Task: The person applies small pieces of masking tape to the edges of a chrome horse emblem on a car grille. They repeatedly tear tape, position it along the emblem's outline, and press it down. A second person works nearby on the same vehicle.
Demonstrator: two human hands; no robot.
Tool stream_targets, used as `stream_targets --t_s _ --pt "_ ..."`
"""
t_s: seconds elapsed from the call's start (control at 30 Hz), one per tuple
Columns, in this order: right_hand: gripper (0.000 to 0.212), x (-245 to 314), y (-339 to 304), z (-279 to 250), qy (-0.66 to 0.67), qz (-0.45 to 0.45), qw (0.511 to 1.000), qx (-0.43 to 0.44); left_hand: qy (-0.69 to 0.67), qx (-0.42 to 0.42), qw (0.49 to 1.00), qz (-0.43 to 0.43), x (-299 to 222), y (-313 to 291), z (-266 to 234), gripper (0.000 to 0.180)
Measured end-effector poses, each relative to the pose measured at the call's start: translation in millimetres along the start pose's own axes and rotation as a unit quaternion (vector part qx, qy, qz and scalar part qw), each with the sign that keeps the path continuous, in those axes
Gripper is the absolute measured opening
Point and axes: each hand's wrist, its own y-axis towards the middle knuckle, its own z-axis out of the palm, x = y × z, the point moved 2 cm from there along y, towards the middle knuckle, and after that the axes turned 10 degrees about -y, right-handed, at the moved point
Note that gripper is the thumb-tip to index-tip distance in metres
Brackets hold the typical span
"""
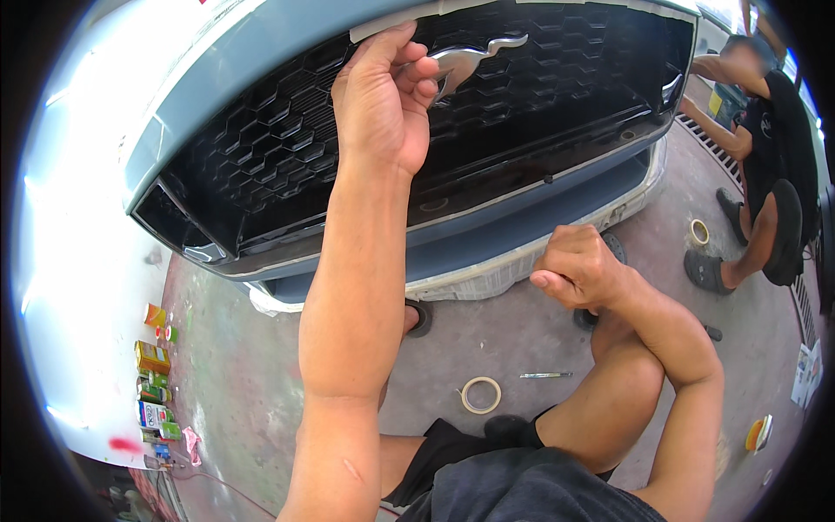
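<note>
My left hand (383, 100) reaches up to the top edge of the black honeycomb grille (278, 148). Its fingers are curled, with the thumb against a pale strip of masking tape (370, 30) along that edge. Just right of the fingers sits a silver horse-shaped emblem (465, 63), partly hidden by them. My right hand (578, 265) is closed above my bent knee, below the bumper's masked lower edge (487, 283). What it holds, if anything, is hidden.
A roll of masking tape (480, 395) and a thin pen-like tool (546, 375) lie on the floor near my feet. Another tape roll (698, 231) lies by a crouching co-worker (765, 148) at right. Several cans (152, 357) line the left wall.
</note>
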Motion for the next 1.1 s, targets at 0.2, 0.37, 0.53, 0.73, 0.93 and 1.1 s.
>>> stream_targets --t_s 0.2,0.37,0.53,0.73,0.93,1.1 --pt "0.032 1 2 0 0.007 0.005 1.0 -0.003 0.012 -0.003 1.0 0.019 2 -2 0 0.011" --pt "0.032 0 1 1 0.008 0.013 1.0 -0.01 0.025 -0.013 0.999 0.023 2 -7 4 0.011" --pt "0.031 1 3 2 -0.001 0.023 1.0 0.001 0.029 -0.013 0.999 0.008 5 -5 2 0.015" --pt "0.032 0 2 4 0.0 0.029 1.0 0.0 0.029 0.005 0.999 -0.017 15 0 17 0.018" --pt "0.034 -1 0 2 -0.009 0.032 0.999 0.001 0.035 0.007 0.999 0.002 18 6 19 0.015" --pt "0.035 -1 0 3 -0.005 0.024 1.0 -0.006 0.066 0.0 0.998 0.006 13 5 15 0.018"
